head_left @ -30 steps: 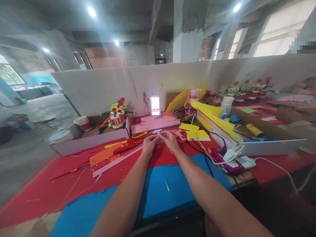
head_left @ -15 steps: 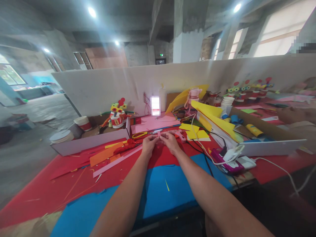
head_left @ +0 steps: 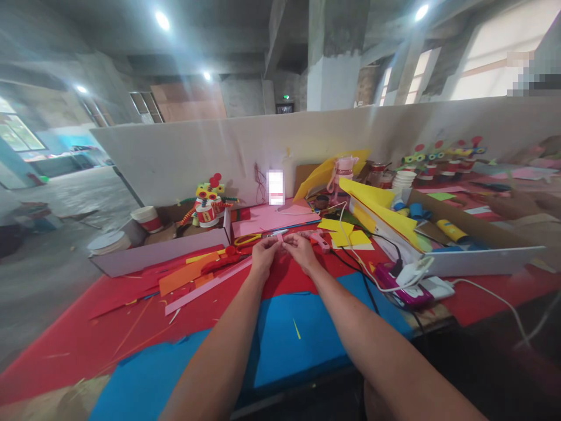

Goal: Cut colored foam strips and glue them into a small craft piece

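Observation:
Between my fingertips is a small pink paper strip (head_left: 280, 238), pinched at both sides just above the red table covering. My left hand (head_left: 264, 255) closes on its left side, and my right hand (head_left: 300, 250) closes on its right side. Part of the strip is hidden by the fingers. Right beside my right hand lies a pink glue gun (head_left: 321, 240). Scissors with yellow handles (head_left: 248, 240) rest just beyond my left hand. A longer pink paper strip (head_left: 205, 287) slants across the table left of my left hand.
Orange paper pieces (head_left: 179, 282) lie at left, near a box (head_left: 175, 251) with a paper-cup figure (head_left: 207, 204). On the right are a purple power strip (head_left: 405, 286) with cables, yellow paper (head_left: 350, 238) and a white box (head_left: 486, 262). A person's blurred arm (head_left: 521, 207) shows far right.
Both hands stay almost in place, still pinching the pink paper strip. The fingers of my left hand have shifted slightly.

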`<state>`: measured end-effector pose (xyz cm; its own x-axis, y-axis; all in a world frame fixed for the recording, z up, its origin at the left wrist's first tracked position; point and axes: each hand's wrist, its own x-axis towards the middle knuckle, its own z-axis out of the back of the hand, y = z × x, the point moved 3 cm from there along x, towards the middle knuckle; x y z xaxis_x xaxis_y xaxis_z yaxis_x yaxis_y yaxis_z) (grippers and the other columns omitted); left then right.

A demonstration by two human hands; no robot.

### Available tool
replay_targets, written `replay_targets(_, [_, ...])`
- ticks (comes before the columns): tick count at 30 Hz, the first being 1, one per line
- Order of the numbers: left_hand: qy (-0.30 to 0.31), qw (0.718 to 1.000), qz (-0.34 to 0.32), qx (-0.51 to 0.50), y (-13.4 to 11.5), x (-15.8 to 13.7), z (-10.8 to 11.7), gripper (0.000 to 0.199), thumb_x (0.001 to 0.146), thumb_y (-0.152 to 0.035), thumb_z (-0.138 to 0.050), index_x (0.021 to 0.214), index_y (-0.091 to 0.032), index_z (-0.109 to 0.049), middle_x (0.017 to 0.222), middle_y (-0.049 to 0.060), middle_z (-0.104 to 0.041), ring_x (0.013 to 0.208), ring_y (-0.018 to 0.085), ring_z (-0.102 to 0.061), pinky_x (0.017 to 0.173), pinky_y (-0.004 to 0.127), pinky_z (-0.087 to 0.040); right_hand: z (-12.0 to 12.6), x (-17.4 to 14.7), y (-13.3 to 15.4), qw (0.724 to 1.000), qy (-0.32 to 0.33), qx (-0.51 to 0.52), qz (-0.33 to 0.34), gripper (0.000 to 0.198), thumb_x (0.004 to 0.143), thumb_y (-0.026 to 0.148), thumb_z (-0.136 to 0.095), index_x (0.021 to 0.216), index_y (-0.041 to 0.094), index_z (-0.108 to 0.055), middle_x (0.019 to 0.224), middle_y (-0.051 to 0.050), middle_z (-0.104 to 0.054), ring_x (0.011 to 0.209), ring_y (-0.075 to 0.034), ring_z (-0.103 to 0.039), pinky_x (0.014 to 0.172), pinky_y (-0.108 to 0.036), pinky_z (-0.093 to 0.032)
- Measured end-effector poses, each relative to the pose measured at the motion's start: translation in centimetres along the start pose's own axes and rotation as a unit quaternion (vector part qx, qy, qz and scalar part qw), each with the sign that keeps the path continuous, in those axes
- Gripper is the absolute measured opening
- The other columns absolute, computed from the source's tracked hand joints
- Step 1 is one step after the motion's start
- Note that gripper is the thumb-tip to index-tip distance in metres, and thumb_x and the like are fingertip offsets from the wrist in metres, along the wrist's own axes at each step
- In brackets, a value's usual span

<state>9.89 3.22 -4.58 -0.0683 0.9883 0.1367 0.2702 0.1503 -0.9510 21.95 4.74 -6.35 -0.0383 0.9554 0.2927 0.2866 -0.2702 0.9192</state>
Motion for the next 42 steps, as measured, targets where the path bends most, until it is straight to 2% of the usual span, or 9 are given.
replay_targets(9, [0.004, 0.998, -0.034, 0.047, 0.0, 0.4, 0.5, 0.028, 0.055, -0.034, -0.082, 0.069, -0.015, -0.068, 0.062, 0.000, -0.064, 0.057, 0.011, -0.055, 0.059, 0.023, -0.043, 0.2, 0.0, 0.1, 1.000, 0.015, 0.006, -0.009, 0.020, 0.063, 0.033, -0.073, 0.075, 0.021, -0.064, 0.073, 0.000, -0.068, 0.068, -0.017, -0.065, 0.070, -0.033, -0.055])
replay_targets(17, [0.020, 0.975, -0.131, 0.178, -0.7, 0.6, 0.6, 0.015, 0.064, -0.031, -0.073, 0.068, -0.018, -0.068, 0.060, -0.002, -0.061, 0.058, 0.012, -0.051, 0.057, 0.023, -0.039, 0.4, -0.1, 0.3, 0.998, 0.003, 0.034, -0.062, 0.023, 0.061, 0.035, -0.074, 0.077, 0.021, -0.065, 0.070, 0.001, -0.068, 0.064, -0.016, -0.065, 0.065, -0.032, -0.056])
replay_targets(22, [0.044, 0.940, -0.197, 0.274, -0.7, 1.0, 0.7, 0.007, 0.071, -0.024, -0.064, 0.071, -0.018, -0.068, 0.064, -0.001, -0.065, 0.063, 0.014, -0.057, 0.063, 0.024, -0.043, 0.3, -0.4, 0.6, 0.991, -0.003, 0.075, -0.111, 0.025, 0.057, 0.033, -0.077, 0.075, 0.020, -0.064, 0.070, 0.002, -0.068, 0.062, -0.014, -0.065, 0.064, -0.028, -0.054])
replay_targets(29, [0.078, 0.872, -0.282, 0.392, -1.3, 0.5, 0.4, 0.018, 0.081, -0.015, -0.056, 0.084, -0.021, -0.073, 0.087, 0.004, -0.075, 0.076, 0.017, -0.066, 0.070, 0.027, -0.048, 0.6, -0.2, 0.2, 0.983, 0.006, 0.139, -0.119, 0.024, 0.055, 0.029, -0.079, 0.073, 0.020, -0.066, 0.069, 0.002, -0.067, 0.068, -0.016, -0.066, 0.070, -0.031, -0.054])
replay_targets(34, [0.096, 0.833, -0.330, 0.434, -1.8, 0.2, 0.1, 0.020, 0.082, -0.011, -0.058, 0.087, -0.023, -0.074, 0.088, 0.004, -0.075, 0.082, 0.018, -0.066, 0.077, 0.029, -0.050, 0.7, -0.1, -0.1, 0.980, 0.016, 0.157, -0.118, 0.024, 0.056, 0.030, -0.080, 0.073, 0.020, -0.065, 0.068, 0.001, -0.068, 0.070, -0.017, -0.067, 0.072, -0.034, -0.055])
replay_targets(39, [0.114, 0.807, -0.367, 0.448, -1.9, 0.2, 0.1, 0.025, 0.084, -0.009, -0.054, 0.088, -0.022, -0.074, 0.088, 0.005, -0.074, 0.084, 0.018, -0.066, 0.079, 0.030, -0.050, 0.8, 0.0, -0.1, 0.976, 0.015, 0.173, -0.130, 0.024, 0.058, 0.033, -0.079, 0.071, 0.019, -0.064, 0.065, 0.001, -0.065, 0.070, -0.019, -0.067, 0.075, -0.038, -0.055])
replay_targets(42, [0.117, 0.804, -0.371, 0.450, -1.8, 0.2, 0.1, 0.025, 0.084, -0.008, -0.052, 0.088, -0.022, -0.074, 0.088, 0.005, -0.074, 0.084, 0.018, -0.065, 0.079, 0.030, -0.050, 0.9, 0.0, 0.0, 0.979, 0.014, 0.167, -0.121, 0.026, 0.058, 0.035, -0.080, 0.071, 0.019, -0.064, 0.069, 0.001, -0.064, 0.073, -0.018, -0.066, 0.078, -0.038, -0.055])
